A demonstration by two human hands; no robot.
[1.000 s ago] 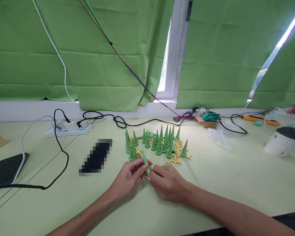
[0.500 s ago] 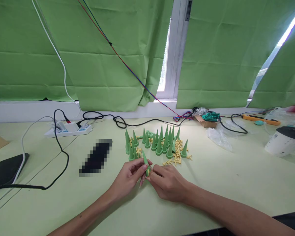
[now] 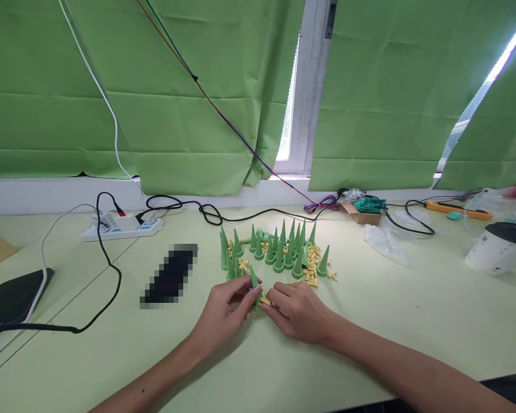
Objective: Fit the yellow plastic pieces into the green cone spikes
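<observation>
Between the thumb and fingers of my left hand (image 3: 231,304) is a green plastic cone (image 3: 253,279), tip pointing up and away. My right hand (image 3: 300,312) pinches a small yellow plastic piece (image 3: 265,299) against the cone's lower side; whether it is fitted into the cone I cannot tell. Just beyond my hands several more green cones (image 3: 278,261) stand upright on their round bases. Loose small yellow pieces (image 3: 312,269) lie heaped among them and to their right.
A power strip (image 3: 122,229) and black cable (image 3: 119,281) lie to the left, near a pixelated dark object (image 3: 169,276). At the back right stands a small cardboard box (image 3: 361,213) beside plastic bags (image 3: 383,244). A lidded white cup (image 3: 501,248) is at the far right.
My right hand has shifted slightly up and right, and the yellow piece now shows between its fingertips and the cone. The left hand still holds the cone.
</observation>
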